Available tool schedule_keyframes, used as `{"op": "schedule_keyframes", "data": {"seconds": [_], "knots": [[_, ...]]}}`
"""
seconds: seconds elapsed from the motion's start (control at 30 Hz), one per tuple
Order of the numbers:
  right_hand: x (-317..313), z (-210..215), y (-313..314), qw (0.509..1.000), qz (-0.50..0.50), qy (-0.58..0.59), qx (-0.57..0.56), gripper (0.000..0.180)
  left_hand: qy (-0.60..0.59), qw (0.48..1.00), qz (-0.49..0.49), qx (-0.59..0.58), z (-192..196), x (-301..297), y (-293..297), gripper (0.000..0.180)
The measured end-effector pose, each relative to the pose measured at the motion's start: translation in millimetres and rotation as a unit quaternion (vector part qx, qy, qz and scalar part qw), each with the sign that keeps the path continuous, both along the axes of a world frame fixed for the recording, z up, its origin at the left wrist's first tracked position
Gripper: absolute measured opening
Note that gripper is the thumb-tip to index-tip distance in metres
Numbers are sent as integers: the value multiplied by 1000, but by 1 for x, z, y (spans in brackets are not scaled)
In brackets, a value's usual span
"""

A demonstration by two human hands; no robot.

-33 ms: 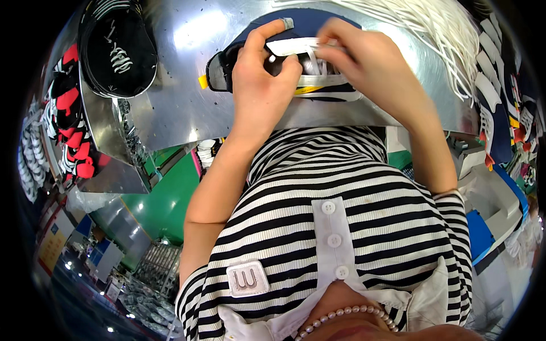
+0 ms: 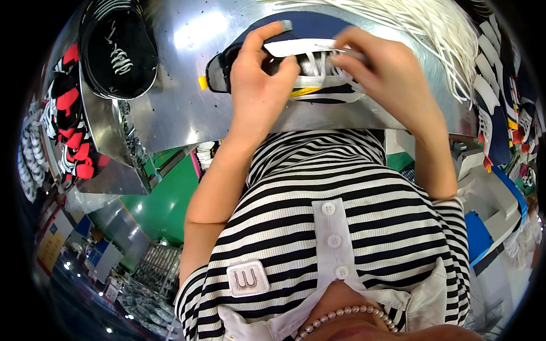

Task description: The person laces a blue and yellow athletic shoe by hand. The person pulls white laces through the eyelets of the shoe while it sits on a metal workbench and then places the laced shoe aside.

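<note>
A navy and white shoe (image 2: 310,27) lies on its side on a shiny metal table (image 2: 182,108) in front of me. My left hand (image 2: 256,85) grips the shoe around its middle, thumb over the top edge. My right hand (image 2: 387,74) is at the shoe's lacing, its fingertips pinched on a white lace (image 2: 318,63). Both forearms reach up from my striped shirt.
A thick bundle of white laces (image 2: 438,28) lies at the table's top right. A stack of black shoe uppers (image 2: 116,51) sits at top left, with red and black uppers (image 2: 71,131) beside it. Green floor (image 2: 165,204) and racks lie below left.
</note>
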State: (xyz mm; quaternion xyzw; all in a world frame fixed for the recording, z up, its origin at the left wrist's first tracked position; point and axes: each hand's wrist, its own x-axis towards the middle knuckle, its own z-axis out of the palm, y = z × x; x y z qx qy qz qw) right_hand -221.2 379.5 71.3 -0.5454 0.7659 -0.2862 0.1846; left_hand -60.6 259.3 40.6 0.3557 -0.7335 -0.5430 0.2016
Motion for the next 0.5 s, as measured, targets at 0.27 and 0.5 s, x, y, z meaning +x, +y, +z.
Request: {"op": "schedule_keyframes", "data": {"seconds": [0.27, 0.5], "knots": [[-11, -44, 5, 984, -101, -97, -110, 17, -20, 999, -14, 46, 4, -17, -4, 35], [-8, -49, 1, 992, -66, -15, -108, 12, -39, 998, -40, 34, 7, -19, -8, 44]]}}
